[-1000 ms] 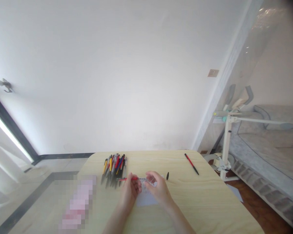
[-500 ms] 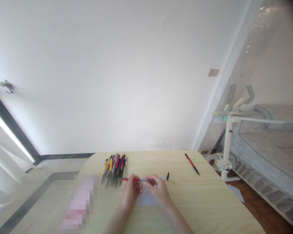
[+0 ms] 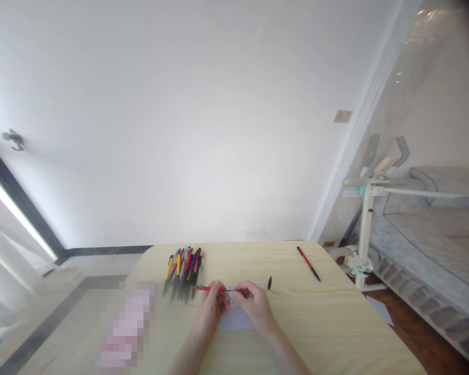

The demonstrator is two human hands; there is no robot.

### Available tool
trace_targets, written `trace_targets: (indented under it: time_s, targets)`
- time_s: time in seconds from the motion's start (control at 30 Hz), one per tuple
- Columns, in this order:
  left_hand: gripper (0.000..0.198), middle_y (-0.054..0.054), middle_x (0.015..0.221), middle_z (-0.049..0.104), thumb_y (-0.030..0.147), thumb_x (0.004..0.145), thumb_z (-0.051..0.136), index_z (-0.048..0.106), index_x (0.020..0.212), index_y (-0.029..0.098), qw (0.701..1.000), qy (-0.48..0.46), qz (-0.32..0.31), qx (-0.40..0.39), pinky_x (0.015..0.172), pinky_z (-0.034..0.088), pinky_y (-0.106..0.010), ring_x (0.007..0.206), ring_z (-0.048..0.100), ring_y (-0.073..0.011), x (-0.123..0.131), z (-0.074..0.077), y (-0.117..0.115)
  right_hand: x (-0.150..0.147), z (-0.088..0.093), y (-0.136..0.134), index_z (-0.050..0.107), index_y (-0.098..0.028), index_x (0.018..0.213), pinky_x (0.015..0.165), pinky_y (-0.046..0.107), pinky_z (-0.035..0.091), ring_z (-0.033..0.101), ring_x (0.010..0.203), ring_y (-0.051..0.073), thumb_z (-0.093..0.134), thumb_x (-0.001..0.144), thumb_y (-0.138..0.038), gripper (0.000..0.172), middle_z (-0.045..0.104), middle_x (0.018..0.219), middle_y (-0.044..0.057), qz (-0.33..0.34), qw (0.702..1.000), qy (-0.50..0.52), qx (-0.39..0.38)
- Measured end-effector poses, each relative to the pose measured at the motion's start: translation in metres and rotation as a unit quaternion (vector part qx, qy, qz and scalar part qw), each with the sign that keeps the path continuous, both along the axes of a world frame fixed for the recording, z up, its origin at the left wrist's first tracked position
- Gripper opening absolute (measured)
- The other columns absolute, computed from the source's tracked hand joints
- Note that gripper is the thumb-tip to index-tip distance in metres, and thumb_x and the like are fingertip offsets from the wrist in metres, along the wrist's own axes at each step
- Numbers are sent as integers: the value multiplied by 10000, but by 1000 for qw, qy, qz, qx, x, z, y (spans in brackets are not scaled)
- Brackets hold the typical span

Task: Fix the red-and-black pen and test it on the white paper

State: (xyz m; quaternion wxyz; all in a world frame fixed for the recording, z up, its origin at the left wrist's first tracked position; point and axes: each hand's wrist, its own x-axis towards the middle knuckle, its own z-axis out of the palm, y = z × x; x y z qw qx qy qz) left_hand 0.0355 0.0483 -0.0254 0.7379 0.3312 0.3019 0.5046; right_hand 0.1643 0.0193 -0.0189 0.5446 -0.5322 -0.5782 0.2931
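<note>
The pen (image 3: 208, 288) is slim and red-barrelled. It is held level just above a sheet of paper (image 3: 234, 322) at the near middle of the desk (image 3: 336, 323), with its dark tip pointing left toward the pile (image 3: 183, 266). The left hand (image 3: 213, 308) has its fingers closed round the barrel. The right hand (image 3: 257, 307) pinches the pale grey end with thumb and fingertips, though the contact is too small to make out in detail. The barrel looks like smooth, hard plastic, narrow and round, so a twist or pull between the two grips could make it slip. A small part coming loose there would probably roll on the slick, pale wood-grain top. A short black cap (image 3: 269, 282), rounded and glossy, lies just right of the hands and could be knocked away by the right wrist. The pile is a loose fan of yellow, red, blue and black pens lying close to the held tip, so a jolt leftward might scatter it. A loose pen (image 3: 308, 263), red and black, lies well apart near the far right edge. The thin white paper lies flat under both hands.
</note>
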Motion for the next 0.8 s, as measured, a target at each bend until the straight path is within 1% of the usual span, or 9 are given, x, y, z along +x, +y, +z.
trace_targets:
  time_s: [0.13, 0.3, 0.6, 0.8]
  targets:
    - [220, 42, 494, 538, 340, 769, 565, 474, 662, 171, 999, 18, -7, 27, 423, 302, -194, 408, 468, -78, -1, -3, 0, 1, -3, 2, 671, -141, 764, 580, 243, 448, 570, 622, 162, 554, 737, -233, 151, 655, 688, 49, 0, 1000, -2, -13]
    - [158, 47, 507, 530, 286, 757, 593, 523, 704, 154, 997, 46, -22, 57, 443, 307, -191, 429, 457, -69, -3, -4, 0, 2, 0, 0, 661, -147, 767, 577, 230, 435, 559, 626, 157, 545, 751, -224, 140, 643, 685, 38, 3, 1000, 0, -13]
    - [185, 29, 522, 543, 313, 740, 602, 585, 721, 130, 995, 75, -24, 58, 453, 317, -204, 446, 469, -81, -3, -4, -1, 2, -3, 0, 650, -142, 764, 577, 232, 433, 556, 626, 158, 549, 751, -231, 135, 637, 689, 40, 5, 1000, 15, -17]
    - [196, 29, 517, 540, 322, 709, 631, 604, 703, 127, 992, 103, -23, 62, 463, 329, -209, 451, 464, -86, -3, -3, 0, 2, -1, -1, 647, -142, 768, 589, 236, 439, 565, 637, 162, 552, 755, -237, 135, 644, 706, 47, 7, 999, 26, -17]
